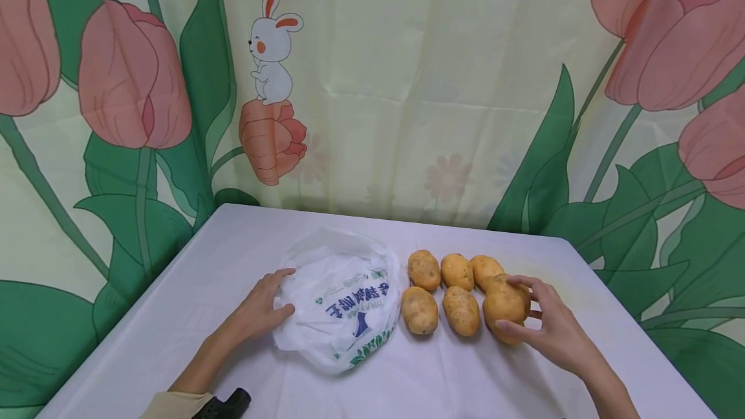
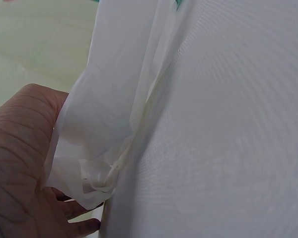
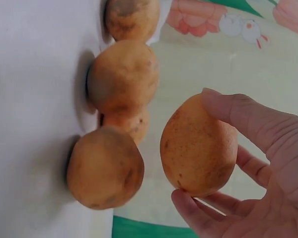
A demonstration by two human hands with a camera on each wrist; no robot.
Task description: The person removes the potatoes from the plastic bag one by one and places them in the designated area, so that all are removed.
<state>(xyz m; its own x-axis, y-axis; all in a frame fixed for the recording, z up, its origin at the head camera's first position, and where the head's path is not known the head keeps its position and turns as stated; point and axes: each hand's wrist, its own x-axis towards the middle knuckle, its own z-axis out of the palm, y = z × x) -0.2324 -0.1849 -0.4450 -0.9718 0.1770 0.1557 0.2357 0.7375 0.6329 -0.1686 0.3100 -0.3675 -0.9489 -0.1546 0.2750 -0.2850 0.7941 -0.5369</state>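
My right hand (image 1: 550,325) grips a potato (image 1: 505,300) between thumb and fingertips. In the right wrist view, this held potato (image 3: 198,146) hangs off the table, beside another potato (image 3: 105,167) that rests on the cloth. From the head, it overlaps the right end of the front row of potatoes (image 1: 462,311). On the left, my left hand (image 1: 259,309) touches the near-left edge of a white plastic bag (image 1: 343,302) printed in green and blue, thumb and fingers spread. Thin plastic covers part of the left hand (image 2: 25,153) in its wrist view.
A white cloth covers the table (image 1: 233,244). Three potatoes make up the back row, including one potato (image 1: 423,270) close to the bag's right side. Behind the table hangs a curtain (image 1: 372,115) printed with tulips and a rabbit.
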